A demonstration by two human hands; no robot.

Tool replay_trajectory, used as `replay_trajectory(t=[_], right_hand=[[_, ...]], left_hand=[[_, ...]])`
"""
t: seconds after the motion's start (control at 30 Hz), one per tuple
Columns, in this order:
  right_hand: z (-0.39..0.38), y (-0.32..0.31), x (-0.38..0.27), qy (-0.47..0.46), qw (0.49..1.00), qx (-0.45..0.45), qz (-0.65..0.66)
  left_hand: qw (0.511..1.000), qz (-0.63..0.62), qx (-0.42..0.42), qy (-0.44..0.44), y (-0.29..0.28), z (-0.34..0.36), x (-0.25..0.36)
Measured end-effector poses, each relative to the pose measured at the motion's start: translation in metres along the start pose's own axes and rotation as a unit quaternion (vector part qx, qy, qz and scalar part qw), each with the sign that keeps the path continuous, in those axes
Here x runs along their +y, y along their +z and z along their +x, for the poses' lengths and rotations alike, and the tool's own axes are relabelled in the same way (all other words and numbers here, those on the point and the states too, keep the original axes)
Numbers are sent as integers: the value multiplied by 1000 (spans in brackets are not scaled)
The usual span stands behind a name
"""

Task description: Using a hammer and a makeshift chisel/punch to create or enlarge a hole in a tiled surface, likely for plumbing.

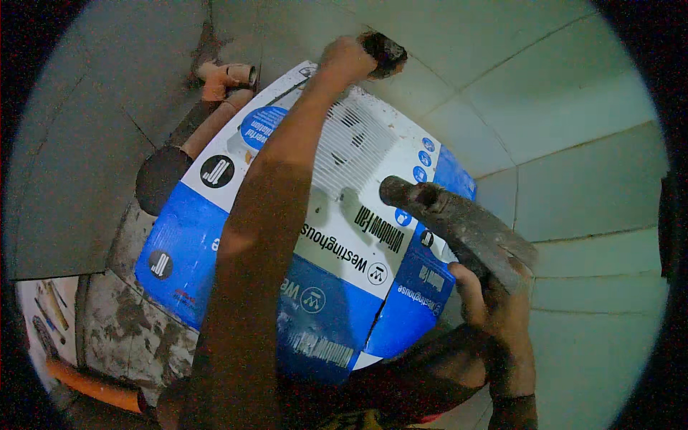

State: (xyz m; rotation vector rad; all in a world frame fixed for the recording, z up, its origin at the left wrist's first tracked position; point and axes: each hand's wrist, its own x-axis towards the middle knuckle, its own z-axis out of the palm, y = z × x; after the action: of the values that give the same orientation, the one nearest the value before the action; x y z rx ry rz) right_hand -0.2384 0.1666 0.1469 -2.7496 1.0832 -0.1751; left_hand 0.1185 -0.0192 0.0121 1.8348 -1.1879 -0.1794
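My left hand point(347, 63) is up at the far wall, its arm stretched across the view. Its fingers are closed at the edge of a dark, ragged hole point(387, 56) in the tiles; what they hold is hidden. On the right, my right hand point(498, 312) is closed round a dusty grey-brown hammer point(466, 222), whose thick head is raised close to the view. Beneath both arms lies a blue and white printed cardboard box point(344, 251), with a picture of a fan grille on it.
At the left of the box are an orange-brown pipe fitting point(223, 80), a pipe point(215, 125) and a dark round shape point(163, 179). Stained floor point(136, 337) lies below. Several tools rest on a white surface point(64, 344) near an orange tube point(93, 383). Tiled wall point(573, 172) closes the right side.
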Motion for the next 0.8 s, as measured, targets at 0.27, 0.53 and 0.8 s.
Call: replay_trajectory(t=[0.27,0.53,0.8], right_hand=[[9,2,-20,42,997,-19,57],[17,25,-12,105,989,-69,72],[10,33,-9,55,995,-25,75]], left_hand=[[985,-90,-143,-41,-54,1,-26],[994,-72,22,79,-90,-38,-18],[988,-124,72,55,-93,-47,17]])
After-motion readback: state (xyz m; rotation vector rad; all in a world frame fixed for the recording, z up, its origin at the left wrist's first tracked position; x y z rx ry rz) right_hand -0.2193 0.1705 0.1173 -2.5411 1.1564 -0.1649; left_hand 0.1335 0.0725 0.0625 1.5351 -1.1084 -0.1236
